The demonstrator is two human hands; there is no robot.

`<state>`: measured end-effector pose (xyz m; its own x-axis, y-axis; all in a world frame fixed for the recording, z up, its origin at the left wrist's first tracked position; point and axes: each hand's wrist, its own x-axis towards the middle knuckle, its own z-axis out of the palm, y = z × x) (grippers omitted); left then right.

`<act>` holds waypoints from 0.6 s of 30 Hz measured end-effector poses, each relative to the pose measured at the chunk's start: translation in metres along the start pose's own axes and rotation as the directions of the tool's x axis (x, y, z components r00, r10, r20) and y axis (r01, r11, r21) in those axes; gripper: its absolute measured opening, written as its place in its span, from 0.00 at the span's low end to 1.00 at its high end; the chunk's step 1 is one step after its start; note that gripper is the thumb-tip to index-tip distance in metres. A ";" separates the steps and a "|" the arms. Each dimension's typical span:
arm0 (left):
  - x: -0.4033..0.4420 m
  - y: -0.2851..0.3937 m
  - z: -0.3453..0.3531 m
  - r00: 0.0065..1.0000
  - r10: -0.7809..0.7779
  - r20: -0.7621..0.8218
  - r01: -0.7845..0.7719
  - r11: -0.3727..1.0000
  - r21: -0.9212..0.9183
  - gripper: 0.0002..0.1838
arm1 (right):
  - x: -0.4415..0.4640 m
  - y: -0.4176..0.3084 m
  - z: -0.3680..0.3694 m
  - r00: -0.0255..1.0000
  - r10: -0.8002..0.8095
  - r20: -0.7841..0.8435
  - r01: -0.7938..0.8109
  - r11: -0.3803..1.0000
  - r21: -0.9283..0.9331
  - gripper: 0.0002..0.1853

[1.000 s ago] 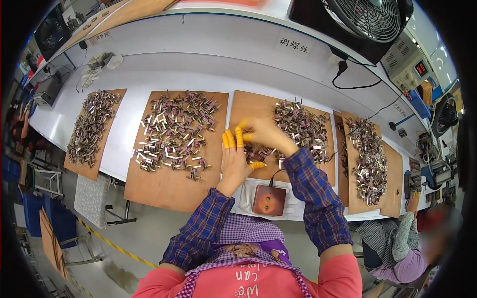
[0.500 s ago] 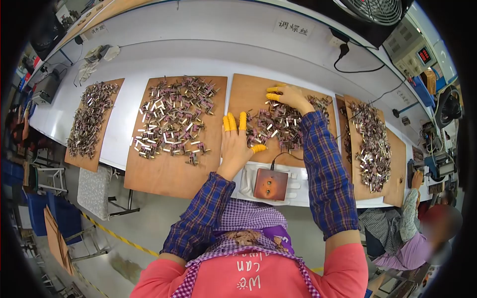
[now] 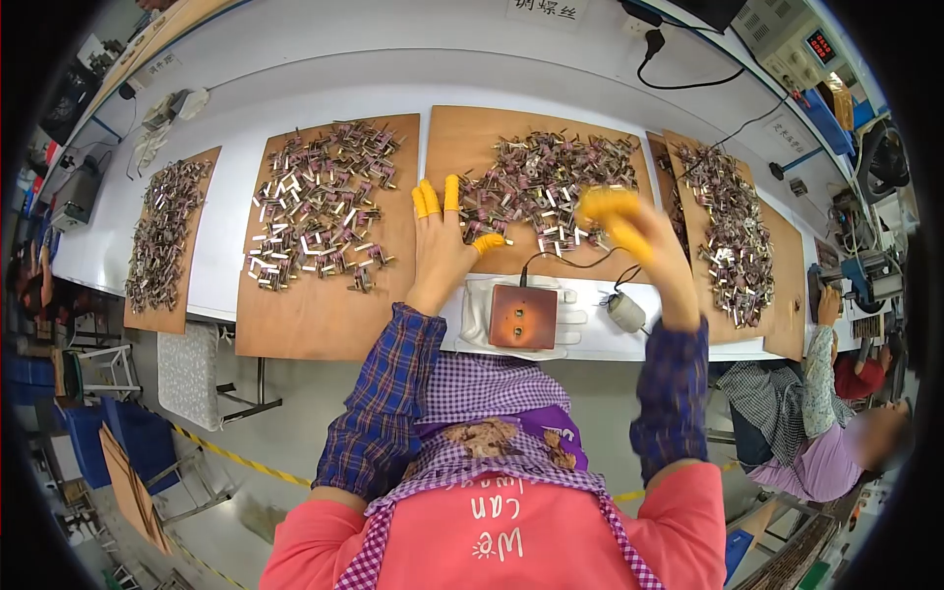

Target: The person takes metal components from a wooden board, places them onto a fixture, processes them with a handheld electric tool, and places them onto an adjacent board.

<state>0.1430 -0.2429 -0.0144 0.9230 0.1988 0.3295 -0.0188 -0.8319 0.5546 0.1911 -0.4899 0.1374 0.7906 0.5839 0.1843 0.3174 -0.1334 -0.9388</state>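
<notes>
Yellow finger cots cover the fingertips of both hands. My left hand (image 3: 442,254) lies with fingers apart at the left edge of a heap of small metal parts with pinkish bodies and thin pins (image 3: 551,182), on a brown board (image 3: 460,133). Over the heap's front right is my right hand (image 3: 657,246), smeared by motion, so whether it grips anything is unclear. In front of the board, a reddish-brown block with two metal sockets (image 3: 523,329) rests on a white glove (image 3: 476,313). Beside it lies a small grey piece with a wire (image 3: 625,313).
To the left are two more boards (image 3: 315,324) (image 3: 157,317) carrying similar parts. Another loaded board (image 3: 733,236) stands right. A black cable (image 3: 688,87) hangs along the back wall. At far right sits a co-worker (image 3: 821,452); a stool (image 3: 189,379) stands left.
My right hand has come from the heap's far side towards its front right, and the heap looks more spread at the back. My left hand keeps its place at the left edge. The view has shifted.
</notes>
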 end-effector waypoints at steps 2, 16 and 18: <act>0.000 0.000 0.002 1.000 -0.003 -0.010 0.002 1.000 -0.022 0.56 | -0.089 0.035 -0.022 0.912 0.199 0.358 -0.310 0.907 0.286 0.20; -0.002 0.001 -0.004 0.962 0.009 -0.274 -0.024 0.998 -0.051 0.26 | -0.270 0.203 0.056 0.510 0.767 0.389 -0.855 0.407 0.321 0.19; -0.002 0.007 -0.014 0.976 -0.030 -0.217 0.016 0.998 -0.066 0.24 | -0.268 0.196 0.049 0.460 0.853 0.246 -0.885 0.462 0.055 0.19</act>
<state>0.1354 -0.2424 -0.0004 0.8180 0.3311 0.4704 -0.0294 -0.7926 0.6091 0.0158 -0.6336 -0.1106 0.5058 0.3516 -0.7878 -0.5822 -0.5347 -0.6124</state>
